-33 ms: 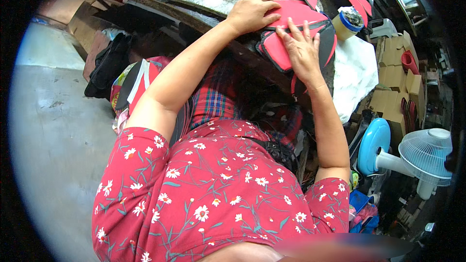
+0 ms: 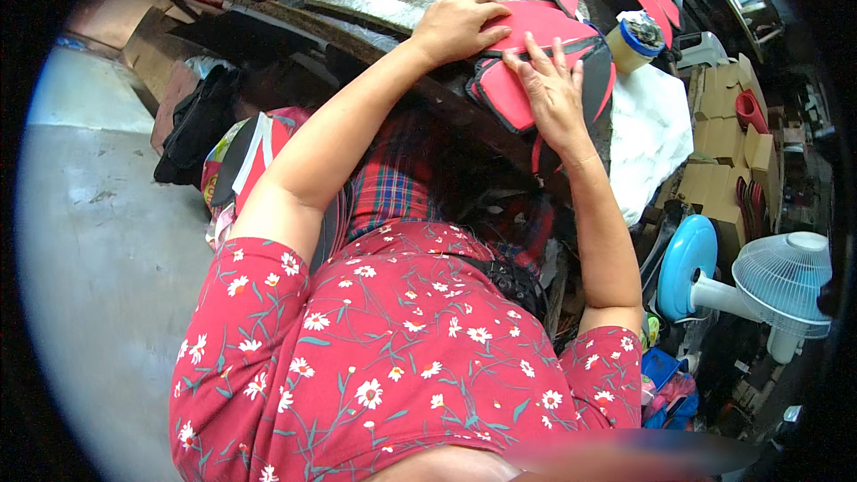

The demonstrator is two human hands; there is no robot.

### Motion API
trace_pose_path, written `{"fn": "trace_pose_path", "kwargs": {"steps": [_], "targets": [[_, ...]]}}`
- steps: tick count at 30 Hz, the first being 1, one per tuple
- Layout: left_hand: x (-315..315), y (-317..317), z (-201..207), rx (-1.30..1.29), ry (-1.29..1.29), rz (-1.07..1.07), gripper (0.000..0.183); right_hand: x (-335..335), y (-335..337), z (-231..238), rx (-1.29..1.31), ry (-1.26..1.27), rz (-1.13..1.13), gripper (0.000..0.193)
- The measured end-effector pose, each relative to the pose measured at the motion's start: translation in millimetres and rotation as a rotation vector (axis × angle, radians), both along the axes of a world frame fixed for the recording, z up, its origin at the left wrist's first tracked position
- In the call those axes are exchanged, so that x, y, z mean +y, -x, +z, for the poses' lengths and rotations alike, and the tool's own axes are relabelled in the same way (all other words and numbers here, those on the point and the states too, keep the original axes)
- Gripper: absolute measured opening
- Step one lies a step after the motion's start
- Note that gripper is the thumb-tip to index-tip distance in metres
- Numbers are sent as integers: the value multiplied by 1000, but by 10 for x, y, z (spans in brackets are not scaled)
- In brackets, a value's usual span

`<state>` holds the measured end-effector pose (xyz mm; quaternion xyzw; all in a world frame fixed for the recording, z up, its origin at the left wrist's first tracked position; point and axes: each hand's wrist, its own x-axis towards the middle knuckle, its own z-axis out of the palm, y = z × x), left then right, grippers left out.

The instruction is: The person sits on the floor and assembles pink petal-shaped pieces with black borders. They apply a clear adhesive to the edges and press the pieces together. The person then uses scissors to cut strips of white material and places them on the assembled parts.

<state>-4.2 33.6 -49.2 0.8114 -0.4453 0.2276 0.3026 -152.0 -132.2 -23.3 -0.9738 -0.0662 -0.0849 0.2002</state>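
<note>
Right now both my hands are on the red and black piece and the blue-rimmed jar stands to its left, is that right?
Not quite: the head view shows the blue-rimmed jar to the right of the red and black piece. Your left hand and right hand are on it.

Right side, from where I'm standing: fan, white cage, white neck, blue disc on the neck's end. Behind it, open cardboard boxes packed close together, flaps up, with a small red cup-like item at their upper part; can't tell what it is. Pale plastic bin just beyond the boxes. White sheet hanging, creased, left of the boxes. Below the blue disc: blue tub, pink-and-blue bundle beside it. Left side: grey floor, scuffed. Black cloth draped in a heap next to brown boards, which lean at an angle.
</note>
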Motion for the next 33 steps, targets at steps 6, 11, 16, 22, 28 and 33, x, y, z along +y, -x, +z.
{"fn": "trace_pose_path", "kwargs": {"steps": [6, 11, 16, 22, 28, 33], "targets": [[4, -3, 31, 61, 15, -26, 30, -659, 69, 207, -158, -737, -87, 60], [-2, -22, 19, 103, 20, -20, 28, -896, -69, 10, -190, 186, -285, 61], [5, -26, 15, 82, 32, -19, 28, -813, -124, 14, -237, 568, -389, 67], [2, -24, 7, 40, 46, -11, 28, -1031, -171, 12, -172, 362, -312, 53], [-3, -38, -27, 8, 47, -1, 28, -1063, 94, -95, -178, 117, -62, 57], [-7, -42, -50, 21, 35, 9, 29, -675, 512, -10, -136, 187, -42, 54]]}}
